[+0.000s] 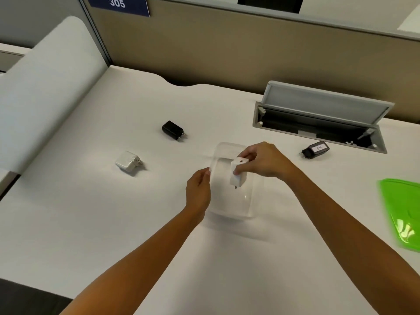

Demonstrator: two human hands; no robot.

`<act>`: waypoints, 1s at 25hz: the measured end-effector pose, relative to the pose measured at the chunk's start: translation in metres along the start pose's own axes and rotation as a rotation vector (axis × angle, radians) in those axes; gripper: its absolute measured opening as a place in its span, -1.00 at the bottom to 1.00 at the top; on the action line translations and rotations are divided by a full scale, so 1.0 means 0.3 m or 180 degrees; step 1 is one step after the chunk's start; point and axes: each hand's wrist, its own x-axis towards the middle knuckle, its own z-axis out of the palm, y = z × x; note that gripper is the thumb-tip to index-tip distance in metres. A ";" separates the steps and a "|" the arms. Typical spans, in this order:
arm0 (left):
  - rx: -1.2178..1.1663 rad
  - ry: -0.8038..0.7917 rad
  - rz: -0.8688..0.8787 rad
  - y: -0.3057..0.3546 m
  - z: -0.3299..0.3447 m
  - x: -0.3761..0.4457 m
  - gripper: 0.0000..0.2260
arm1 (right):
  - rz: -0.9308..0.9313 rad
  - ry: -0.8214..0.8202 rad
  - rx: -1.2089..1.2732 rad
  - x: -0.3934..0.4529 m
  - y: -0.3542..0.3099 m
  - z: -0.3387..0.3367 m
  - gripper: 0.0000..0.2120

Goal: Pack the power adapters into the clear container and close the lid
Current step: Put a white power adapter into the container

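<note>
The clear container point(247, 201) stands open at the middle of the white desk. My right hand point(266, 160) holds a white power adapter point(237, 176) above its inside, prongs pointing down. My left hand point(198, 189) pinches the container's left rim. On the desk to the left lies a second white adapter point(128, 163). A black adapter point(172, 129) rests further back. Another black adapter point(316, 150) with a white label sits to the right. The green lid point(402, 214) lies at the right edge of the view.
An open grey cable hatch point(318, 123) is sunk into the desk at the back right. A beige partition point(227, 46) runs along the far edge, and a white divider panel point(45, 87) stands on the left.
</note>
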 end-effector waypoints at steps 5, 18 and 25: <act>-0.0099 -0.0053 0.0038 0.008 0.006 0.043 -0.81 | -0.0086 -0.0194 0.0154 -0.076 0.053 0.174 -0.47; -0.0276 0.0000 -0.0002 -0.013 0.014 0.058 -0.75 | -0.0104 -0.1095 -0.0820 -0.058 0.108 0.221 -0.42; -0.0245 -0.0052 0.0040 -0.019 0.005 0.068 -0.73 | -0.0159 -0.0896 -0.0875 -0.058 0.108 0.231 -0.53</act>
